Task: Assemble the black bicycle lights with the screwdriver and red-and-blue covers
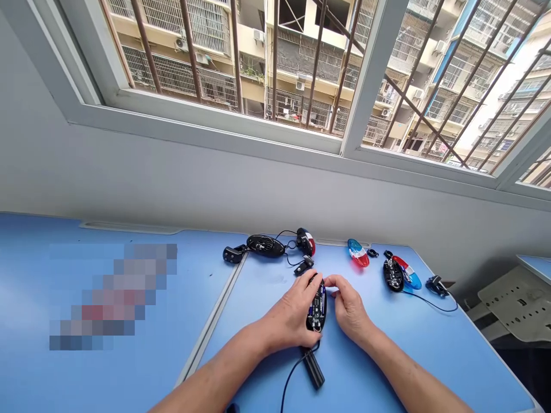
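My left hand [295, 315] is wrapped round the left side of a black oval housing [317, 310], thumb at its near end and fingers at its far end. The housing is uncovered, showing a circuit board with small white parts and blue strips along the sides. At its upper right edge is my right hand [348, 305], its fingers curled and the index fingertip at the rim. Whether a small piece sits between those fingers is hidden. Below the left hand lies a black bar-shaped piece [313, 370], with a black cable beside it.
Behind the hands are a closed black oval unit [266, 245], a red-and-white-faced unit [306, 242] and a black clamp [304, 265]. Toward the right lie a red-and-blue clear cover [358, 253], a second open housing [393, 274] and a cabled clamp [437, 285]. A seam [215, 315] divides the blue tables.
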The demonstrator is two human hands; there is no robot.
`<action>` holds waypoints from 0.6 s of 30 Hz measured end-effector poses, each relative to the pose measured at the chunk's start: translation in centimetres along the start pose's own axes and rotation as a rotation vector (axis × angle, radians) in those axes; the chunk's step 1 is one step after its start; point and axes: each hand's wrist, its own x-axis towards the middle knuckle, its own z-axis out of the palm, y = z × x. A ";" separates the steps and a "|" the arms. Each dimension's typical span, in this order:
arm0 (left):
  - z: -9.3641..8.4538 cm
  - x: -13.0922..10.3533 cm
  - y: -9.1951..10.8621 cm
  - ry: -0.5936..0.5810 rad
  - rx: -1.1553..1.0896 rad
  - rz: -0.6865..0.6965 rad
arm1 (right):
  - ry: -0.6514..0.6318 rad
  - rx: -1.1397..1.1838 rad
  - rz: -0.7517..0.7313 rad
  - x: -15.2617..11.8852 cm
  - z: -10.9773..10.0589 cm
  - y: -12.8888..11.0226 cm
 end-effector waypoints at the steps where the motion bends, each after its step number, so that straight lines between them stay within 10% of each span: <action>1: 0.0 0.0 0.1 -0.006 -0.002 -0.004 | -0.007 0.025 0.024 0.0 0.1 0.0; 18: -0.9 0.1 -0.9 0.076 0.033 -0.015 | -0.116 0.173 0.062 -0.6 0.1 -1.3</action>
